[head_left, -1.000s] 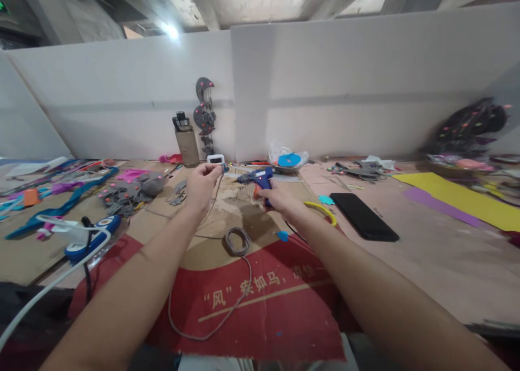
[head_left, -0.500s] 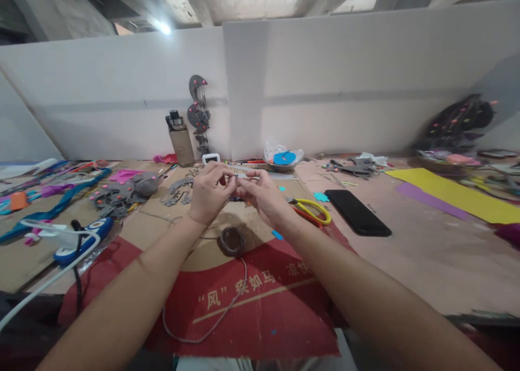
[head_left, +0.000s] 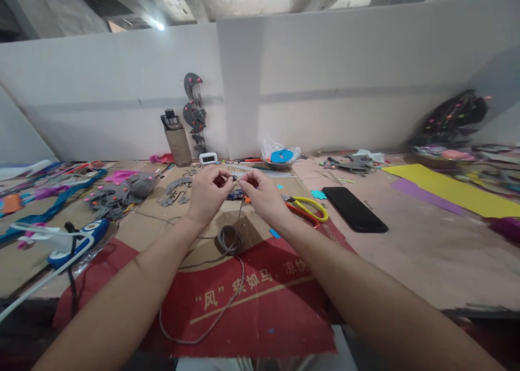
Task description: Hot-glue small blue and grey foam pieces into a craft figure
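Observation:
My left hand and my right hand meet almost fingertip to fingertip above the cardboard, both in a pinch. A tiny dark grey bit shows between them, too small to name. From the right fingertips a thin grey cord hangs down to a loose coil of the same cord. What the left fingers hold is mostly hidden. Under the hands lies a dark blue beaded-looking patch, partly covered. Right of my right hand lie scissors with yellow and orange handles.
A black phone lies to the right, near yellow sheet material. Grey felt pieces with pink dots and a blue-white power strip are at left. A bottle and a plastic-lined bowl stand by the wall.
My fingertips have drawn slightly apart, and the whitish thin item seen in the right fingers no longer shows. A length of cord now hangs from the right hand to the coil.

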{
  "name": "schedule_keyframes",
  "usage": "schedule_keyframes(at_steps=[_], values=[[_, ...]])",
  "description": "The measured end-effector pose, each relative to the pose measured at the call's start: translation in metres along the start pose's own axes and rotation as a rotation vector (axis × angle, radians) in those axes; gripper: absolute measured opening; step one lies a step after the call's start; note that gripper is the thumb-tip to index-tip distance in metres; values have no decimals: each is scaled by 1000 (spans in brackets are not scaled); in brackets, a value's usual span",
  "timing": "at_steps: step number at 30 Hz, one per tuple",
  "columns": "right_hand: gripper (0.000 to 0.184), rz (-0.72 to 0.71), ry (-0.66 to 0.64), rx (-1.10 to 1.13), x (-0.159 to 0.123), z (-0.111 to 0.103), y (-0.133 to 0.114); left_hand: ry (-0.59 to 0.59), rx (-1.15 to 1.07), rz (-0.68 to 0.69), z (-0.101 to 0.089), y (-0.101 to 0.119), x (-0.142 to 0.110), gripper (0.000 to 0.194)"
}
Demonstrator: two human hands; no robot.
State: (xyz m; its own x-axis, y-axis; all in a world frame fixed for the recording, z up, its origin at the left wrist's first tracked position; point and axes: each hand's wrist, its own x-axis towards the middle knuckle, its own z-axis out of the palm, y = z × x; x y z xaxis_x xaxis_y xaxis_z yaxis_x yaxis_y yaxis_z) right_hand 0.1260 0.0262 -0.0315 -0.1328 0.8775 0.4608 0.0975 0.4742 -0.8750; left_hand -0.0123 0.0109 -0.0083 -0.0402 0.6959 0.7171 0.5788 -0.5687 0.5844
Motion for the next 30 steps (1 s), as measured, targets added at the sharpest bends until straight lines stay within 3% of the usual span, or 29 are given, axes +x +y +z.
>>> schedule_keyframes(at_steps=[6,11,15,21,30], values=[[9,241,-41,428,-2,8,-3,-42,109,138,-1,-1,-1,8],[13,69,67,80,1,3,-3,-11,78,81,1,0,-1,6],[9,-82,56,-119,2,-2,-3,-14,-4,-50,3,-2,-1,6],[16,-74,98,-208,1,-6,-6,-78,-80,-181,3,-3,-1,11],[17,-16,70,-154,3,-8,-6,-146,-144,-180,4,-6,-1,14]])
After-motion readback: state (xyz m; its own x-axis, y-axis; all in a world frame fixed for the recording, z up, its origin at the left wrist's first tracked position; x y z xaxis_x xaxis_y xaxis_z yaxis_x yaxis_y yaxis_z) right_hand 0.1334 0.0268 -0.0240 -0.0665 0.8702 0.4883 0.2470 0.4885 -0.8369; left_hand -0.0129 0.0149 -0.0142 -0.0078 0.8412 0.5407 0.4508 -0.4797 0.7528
